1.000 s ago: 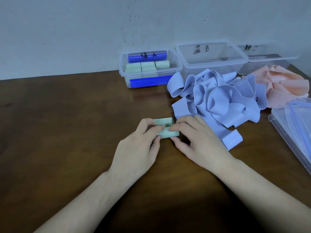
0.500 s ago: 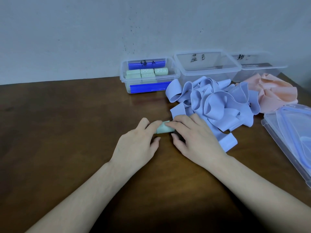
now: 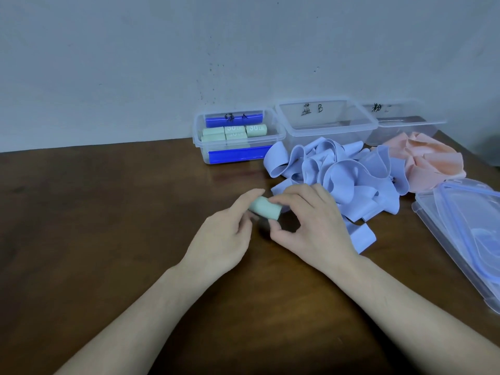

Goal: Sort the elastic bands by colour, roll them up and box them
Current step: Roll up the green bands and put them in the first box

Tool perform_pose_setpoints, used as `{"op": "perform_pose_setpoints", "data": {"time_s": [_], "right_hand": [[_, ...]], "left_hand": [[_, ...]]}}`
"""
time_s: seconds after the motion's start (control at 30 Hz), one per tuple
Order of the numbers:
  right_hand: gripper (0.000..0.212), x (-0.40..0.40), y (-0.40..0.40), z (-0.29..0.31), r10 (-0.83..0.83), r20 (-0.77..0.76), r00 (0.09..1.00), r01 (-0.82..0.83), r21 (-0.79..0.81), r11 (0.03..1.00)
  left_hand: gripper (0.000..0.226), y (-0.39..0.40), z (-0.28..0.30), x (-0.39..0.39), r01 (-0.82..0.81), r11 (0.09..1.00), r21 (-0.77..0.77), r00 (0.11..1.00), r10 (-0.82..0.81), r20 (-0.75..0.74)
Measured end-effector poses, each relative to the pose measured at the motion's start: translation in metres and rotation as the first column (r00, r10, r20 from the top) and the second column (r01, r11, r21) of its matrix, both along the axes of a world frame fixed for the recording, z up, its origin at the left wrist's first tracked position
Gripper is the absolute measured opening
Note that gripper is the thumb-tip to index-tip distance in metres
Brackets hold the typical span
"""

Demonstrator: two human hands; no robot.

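Observation:
A rolled green elastic band (image 3: 266, 209) is held just above the brown table (image 3: 94, 226). My left hand (image 3: 224, 234) grips its left end and my right hand (image 3: 308, 226) pinches its right end from above. At the back stands a clear box with blue clips (image 3: 278, 136) holding several green rolls (image 3: 255, 130). To its right are a clear box marked B (image 3: 362, 117) and a third clear box (image 3: 427, 123). A heap of loose lilac-blue bands (image 3: 338, 171) lies in front of them, with a heap of pink bands (image 3: 430, 161) further right.
Clear lids with blue seals (image 3: 465, 239) are stacked at the table's right edge. A grey wall (image 3: 162, 63) rises directly behind the boxes. The blue heap touches my right hand's far side.
The green band went from a partly rolled flat strip on the table to a tight roll, now lifted slightly between both hands.

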State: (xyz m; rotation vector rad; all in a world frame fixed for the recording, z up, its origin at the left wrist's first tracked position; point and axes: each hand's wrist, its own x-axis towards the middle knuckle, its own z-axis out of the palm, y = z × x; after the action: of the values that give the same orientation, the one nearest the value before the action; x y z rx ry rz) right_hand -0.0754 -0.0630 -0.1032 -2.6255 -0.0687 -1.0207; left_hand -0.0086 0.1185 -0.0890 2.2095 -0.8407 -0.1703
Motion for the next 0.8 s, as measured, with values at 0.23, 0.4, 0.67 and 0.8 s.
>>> {"op": "perform_pose_setpoints", "data": {"time_s": [0.23,0.4,0.67,0.8], "right_hand": [[0.033,-0.004,0.009,0.003,0.132,-0.145,0.981,-0.105,0.181,0.978],[0.071,-0.006,0.009,0.01,0.122,-0.188,0.975,-0.06,0.308,0.949],[0.075,-0.007,0.009,0.016,0.269,-0.29,0.918,-0.158,0.355,0.921],[0.071,-0.009,0.01,0.016,0.28,-0.304,0.911,-0.158,0.369,0.916]], "left_hand": [[0.028,-0.014,0.021,-0.013,-0.206,0.887,-0.414,0.834,-0.062,-0.548],[0.053,-0.013,0.02,-0.014,-0.159,0.894,-0.419,0.836,-0.103,-0.538],[0.053,-0.012,0.026,-0.018,-0.15,0.91,-0.387,0.786,-0.127,-0.605],[0.057,-0.012,0.027,-0.021,-0.15,0.905,-0.398,0.791,-0.132,-0.597]]}}
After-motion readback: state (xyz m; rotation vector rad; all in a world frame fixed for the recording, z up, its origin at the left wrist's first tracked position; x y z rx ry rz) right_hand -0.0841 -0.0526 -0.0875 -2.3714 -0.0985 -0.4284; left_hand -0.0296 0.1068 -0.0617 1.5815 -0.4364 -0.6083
